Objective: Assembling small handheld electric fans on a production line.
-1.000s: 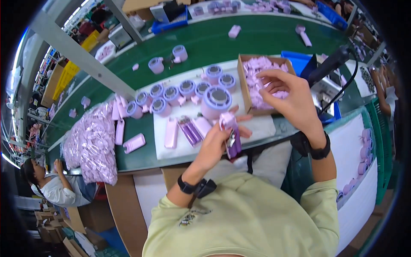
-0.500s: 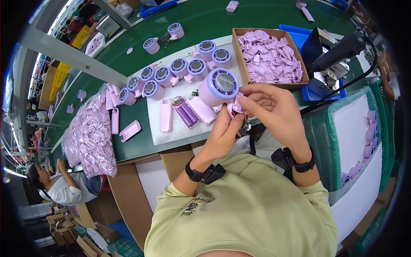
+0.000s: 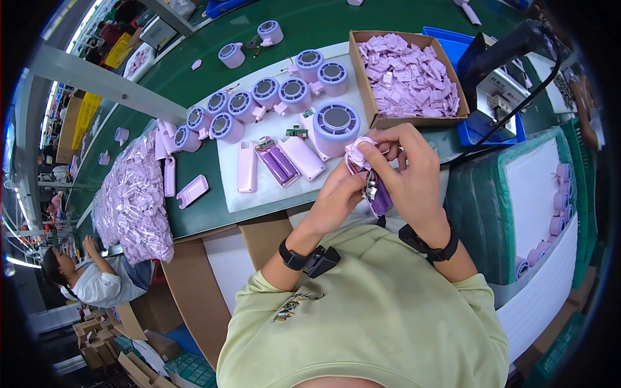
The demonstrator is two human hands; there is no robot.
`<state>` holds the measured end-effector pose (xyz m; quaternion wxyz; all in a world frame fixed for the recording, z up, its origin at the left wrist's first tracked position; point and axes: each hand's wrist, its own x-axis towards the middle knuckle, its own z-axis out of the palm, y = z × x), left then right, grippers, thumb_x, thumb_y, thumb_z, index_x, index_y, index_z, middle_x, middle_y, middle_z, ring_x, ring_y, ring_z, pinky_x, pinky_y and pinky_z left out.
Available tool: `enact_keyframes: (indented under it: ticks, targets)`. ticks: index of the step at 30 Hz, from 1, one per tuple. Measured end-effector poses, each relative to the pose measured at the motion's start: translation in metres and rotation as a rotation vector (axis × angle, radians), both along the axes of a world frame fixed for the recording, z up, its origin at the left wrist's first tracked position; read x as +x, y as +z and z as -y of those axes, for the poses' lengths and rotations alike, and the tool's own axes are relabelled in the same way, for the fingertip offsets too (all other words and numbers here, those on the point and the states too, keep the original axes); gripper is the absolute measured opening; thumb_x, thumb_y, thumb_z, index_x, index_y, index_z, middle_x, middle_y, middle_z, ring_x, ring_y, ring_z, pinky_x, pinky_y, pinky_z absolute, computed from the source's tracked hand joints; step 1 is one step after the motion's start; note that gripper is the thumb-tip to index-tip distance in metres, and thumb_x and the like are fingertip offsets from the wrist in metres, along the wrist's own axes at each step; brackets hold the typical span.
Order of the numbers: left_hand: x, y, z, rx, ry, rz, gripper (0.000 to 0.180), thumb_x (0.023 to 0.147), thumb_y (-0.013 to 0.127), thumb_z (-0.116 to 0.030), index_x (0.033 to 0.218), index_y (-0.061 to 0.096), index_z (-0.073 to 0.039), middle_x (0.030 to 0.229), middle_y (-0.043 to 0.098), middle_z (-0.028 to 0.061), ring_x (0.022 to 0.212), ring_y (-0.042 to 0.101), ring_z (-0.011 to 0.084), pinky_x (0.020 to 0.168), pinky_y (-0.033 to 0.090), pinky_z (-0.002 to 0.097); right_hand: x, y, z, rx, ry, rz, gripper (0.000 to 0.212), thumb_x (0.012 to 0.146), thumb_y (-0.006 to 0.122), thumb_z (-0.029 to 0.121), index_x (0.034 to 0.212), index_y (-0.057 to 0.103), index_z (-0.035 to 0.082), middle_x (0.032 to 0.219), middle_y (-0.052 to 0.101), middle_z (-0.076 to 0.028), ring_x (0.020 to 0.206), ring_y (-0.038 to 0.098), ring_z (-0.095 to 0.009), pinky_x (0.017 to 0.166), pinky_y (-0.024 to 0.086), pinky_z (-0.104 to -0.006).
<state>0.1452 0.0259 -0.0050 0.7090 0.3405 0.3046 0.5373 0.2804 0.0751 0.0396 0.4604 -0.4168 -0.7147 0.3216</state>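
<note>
now right hand [image 3: 414, 171], moved off parts carton [image 3: 417, 121], joins left hand [image 3: 337, 195]; both grasp pink neck piece [image 3: 358, 154] with purple cells [image 3: 380, 200], beside fan head [image 3: 336, 123], making handling two-handed.

A pale yellow-green shirt [image 3: 388, 307], short sleeves [image 3: 482, 301], a small dark motif [image 3: 297, 306] at the left chest, too fine to make out from here; black straps [image 3: 292, 257] with chunky black blocks [image 3: 323, 261] circle both wrists.
</note>
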Motion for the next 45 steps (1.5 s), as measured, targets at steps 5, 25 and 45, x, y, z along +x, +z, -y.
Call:
enact_keyframes:
  ticks: [5, 25, 45]
  targets:
    - [0.000, 0.000, 0.004, 0.013, -0.064, 0.008, 0.055, 0.098, 0.039, -0.016, 0.149, 0.024, 0.000, 0.140, 0.043, 0.0076, 0.127, 0.043, 0.0159, 0.105, 0.034, 0.0295, 0.002, -0.006, 0.003, 0.068, 0.014, -0.002, 0.019, 0.080, 0.076, 0.013, 0.088, 0.064, 0.001, 0.083, 0.061, -0.004, 0.061, 0.050, -0.008, 0.051, 0.036, -0.0217]
    - [0.009, 0.007, 0.003, 0.180, 0.143, -0.165, 0.074, 0.096, 0.035, -0.047, 0.146, 0.027, 0.007, 0.150, 0.033, 0.0242, 0.132, 0.044, 0.0304, 0.111, 0.034, 0.0426, 0.012, -0.018, 0.020, -0.078, 0.154, -0.216, 0.019, 0.084, 0.069, 0.002, 0.103, 0.065, 0.000, 0.097, 0.065, -0.008, 0.081, 0.059, -0.012, 0.070, 0.047, -0.0254]
    - [0.003, 0.019, -0.004, 0.249, 0.063, -0.198, 0.057, 0.094, 0.049, -0.038, 0.129, 0.051, 0.006, 0.140, 0.046, 0.0269, 0.125, 0.051, 0.0324, 0.105, 0.041, 0.0417, 0.015, -0.012, 0.027, -0.750, 0.451, -0.391, 0.026, 0.097, 0.054, 0.020, 0.110, 0.058, -0.003, 0.081, 0.062, -0.004, 0.062, 0.057, -0.007, 0.055, 0.047, -0.0225]
